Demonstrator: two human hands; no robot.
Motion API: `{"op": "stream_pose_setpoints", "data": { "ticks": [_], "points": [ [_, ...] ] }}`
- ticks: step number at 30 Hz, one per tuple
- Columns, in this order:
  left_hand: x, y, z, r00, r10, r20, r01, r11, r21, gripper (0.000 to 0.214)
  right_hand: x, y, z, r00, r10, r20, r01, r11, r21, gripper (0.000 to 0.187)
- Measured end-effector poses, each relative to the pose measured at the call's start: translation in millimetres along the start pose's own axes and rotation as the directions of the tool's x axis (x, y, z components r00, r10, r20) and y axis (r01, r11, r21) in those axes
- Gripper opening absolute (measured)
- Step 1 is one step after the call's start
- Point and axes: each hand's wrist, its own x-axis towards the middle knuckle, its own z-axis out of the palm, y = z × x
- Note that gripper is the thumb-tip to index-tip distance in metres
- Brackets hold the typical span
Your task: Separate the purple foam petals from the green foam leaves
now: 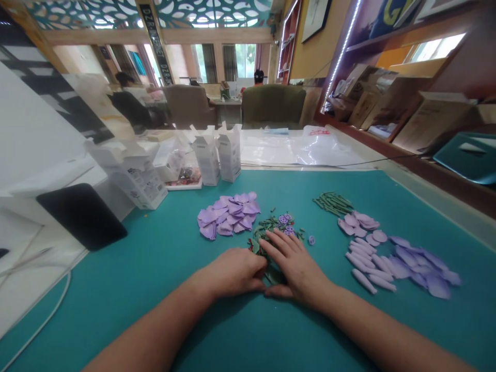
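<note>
The green worktop (155, 289) carries separate heaps of small pieces. Over its middle, the left hand (236, 271) is curled, its grip hidden, so whether it holds anything cannot be told; the right hand (298, 266) lies palm-down, fingers spread, with no visible grasp. Violet petals (422, 266) lie toward the worktop's right edge, lilac petals (228, 214) left of centre, toward its far edge. A wide leftward sweep of either hand could push the mixed green heap (267, 226) into the lilac petals. This heap lies just beyond both hands, partly beneath the right fingers. A loose purple ring (311, 240), beside those fingers, could be knocked away.
</note>
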Motion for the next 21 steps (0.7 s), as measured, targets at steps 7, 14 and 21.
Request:
{"op": "stream_pose_setpoints", "data": {
  "ticks": [7,14,21],
  "points": [
    [9,-5,11.8,0.994,-0.003,-0.113,0.001,1.000,-0.023,0.006,5,25,-5,0.979,0.125,-0.161,-0.118,0.992,0.048,0.074],
    [9,-1,11.0,0.996,-0.010,-0.091,0.013,0.999,0.041,0.004,21,74,-4,0.844,0.470,-0.259,-0.412,0.877,0.248,0.058],
    [7,-4,11.4,0.995,0.007,-0.099,-0.002,0.999,0.047,0.004,32,71,10,0.896,0.413,-0.162,-0.372,0.898,0.233,0.056]
  ]
}}
